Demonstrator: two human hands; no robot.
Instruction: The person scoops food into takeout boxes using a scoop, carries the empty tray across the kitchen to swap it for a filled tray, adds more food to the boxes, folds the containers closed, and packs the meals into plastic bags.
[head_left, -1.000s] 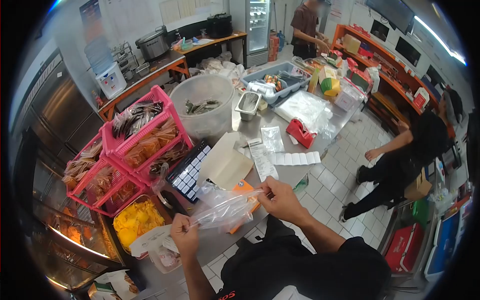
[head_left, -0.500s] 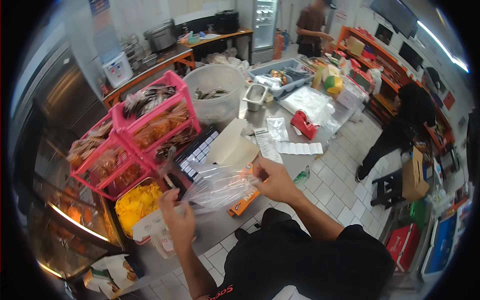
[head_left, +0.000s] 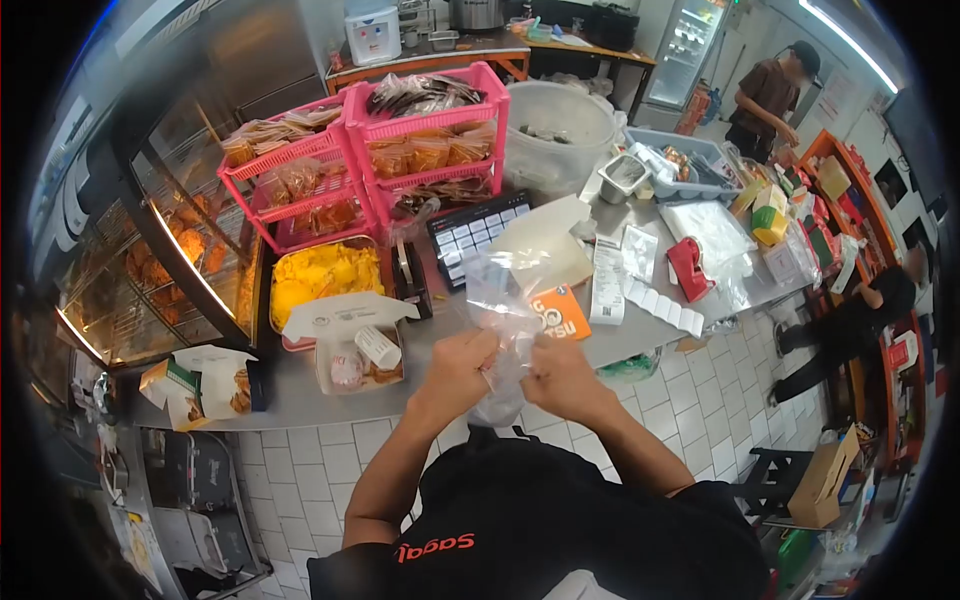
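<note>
A clear plastic bag (head_left: pixel 505 290) hangs stretched between my hands at the counter's front edge. My left hand (head_left: pixel 455 368) is closed on one side of it, fingers curled in. On the other side, my right hand (head_left: pixel 562 378) grips the bag in a fist. Behind the bag lie an orange printed box (head_left: pixel 562 312) and an open, pale cardboard box (head_left: pixel 540 235). To the left of my left hand stands an open takeaway box (head_left: pixel 318 372) holding a white paper cup and a wrapped round item.
Left are a tray of yellow food (head_left: pixel 328 280), pink racks of packets (head_left: pixel 430 125) and a glass warmer (head_left: pixel 190 250). A tablet (head_left: pixel 480 232), receipt (head_left: pixel 607 285) and red tape dispenser (head_left: pixel 688 270) lie on the counter. Two people (head_left: pixel 765 100) are farther off.
My left hand, loosely curled at the bag's edge before, is now closed on it. Both hands have come closer together and the bag hangs lengthwise. The view has swung left.
</note>
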